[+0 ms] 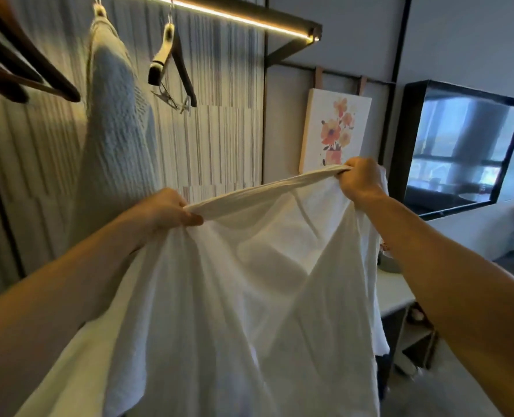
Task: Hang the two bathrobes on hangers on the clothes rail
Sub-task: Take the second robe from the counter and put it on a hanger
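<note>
Nearest, a white, thin terry-cloth bathrobe (249, 296) held up in front of the chest, hanging in loose folds down past the bottom of the view. Stretched taut between 2 fists along its rolled upper edge (probably the collar band), long axis running from lower left up to upper right. Left hand (168, 209) closed tight round the lower end of that band, thumb pressed over the cloth; right hand (359, 180) closed likewise round the higher end, knuckles toward the camera. Further back and up to the left, an empty dark wooden hanger with a cream neck and metal clips (171, 64), hooked on the dark clothes rail with a lit strip beneath (249, 18). Lies above and slightly left of the left hand, so likely the nearer reach for that arm, though both fists are full. Just left of it, a pale waffle-knit bathrobe (114, 121) already hanging. More dark hangers (30, 73) at far left.
</note>
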A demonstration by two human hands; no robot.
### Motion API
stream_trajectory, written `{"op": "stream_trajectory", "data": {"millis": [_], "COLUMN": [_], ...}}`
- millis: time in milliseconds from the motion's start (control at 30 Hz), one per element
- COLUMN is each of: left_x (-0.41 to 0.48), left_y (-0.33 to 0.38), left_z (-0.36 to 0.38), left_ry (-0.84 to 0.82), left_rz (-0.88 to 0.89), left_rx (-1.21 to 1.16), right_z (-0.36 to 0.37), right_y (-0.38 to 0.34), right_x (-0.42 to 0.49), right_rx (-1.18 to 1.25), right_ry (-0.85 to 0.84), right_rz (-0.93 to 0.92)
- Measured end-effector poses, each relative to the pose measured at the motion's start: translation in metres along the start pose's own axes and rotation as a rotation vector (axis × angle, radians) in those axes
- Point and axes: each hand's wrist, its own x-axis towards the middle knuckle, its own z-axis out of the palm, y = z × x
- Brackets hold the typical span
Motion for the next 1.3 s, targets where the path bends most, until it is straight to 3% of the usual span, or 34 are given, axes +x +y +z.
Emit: {"op": "stream_trajectory", "data": {"millis": [200,300,367,400,500,533,600,667,833,933,1000,1067,1167,1300], "left_x": [-0.034,-0.051,-0.058,-0.06,-0.077,-0.079,-0.085,-0.089,-0.097,-0.103,-0.105,-0.104,-0.102,-0.101], "left_y": [-0.02,-0.011,0.002,0.009,0.031,0.031,0.033,0.036,0.028,0.031,0.032,0.027,0.012,-0.009], "left_z": [-0.031,-0.035,-0.041,-0.043,-0.045,-0.043,-0.039,-0.043,-0.05,-0.046,-0.043,-0.047,-0.051,-0.045], "left_ry": [-0.01,-0.047,-0.05,-0.047,-0.006,0.024,0.086,0.107,0.172,0.225,0.319,0.415,0.36,0.394], "left_rz": [0.041,-0.07,-0.08,-0.062,0.074,0.105,0.183,0.195,-0.132,-0.193,-0.199,-0.118,-0.014,-0.155], "left_rx": [-0.134,-0.682,-0.852,-0.738,0.098,0.25,0.287,0.167,-0.335,-0.58,-0.507,-0.158,0.341,0.474], "right_z": [-0.016,-0.024,-0.028,-0.03,-0.037,-0.037,-0.045,-0.05,-0.049,-0.046,-0.044,-0.043,-0.045,-0.053], "right_y": [0.006,0.01,0.014,0.018,0.026,0.028,0.033,0.035,0.028,0.031,0.035,0.04,0.049,0.057], "right_x": [-0.003,0.0,0.004,0.005,0.01,0.011,0.012,0.012,0.01,0.012,0.013,0.016,0.024,0.041], "right_rx": [0.066,0.077,0.119,0.149,0.165,0.157,0.191,0.231,0.266,0.264,0.271,0.289,0.318,0.283], "right_ry": [-0.094,-0.204,-0.274,-0.287,-0.306,-0.311,-0.34,-0.403,-0.618,-0.705,-0.721,-0.7,-0.648,-0.554], "right_rz": [-0.003,-0.007,-0.001,0.006,0.018,0.019,0.033,0.036,0.007,-0.028,-0.04,-0.036,-0.006,0.016]}}
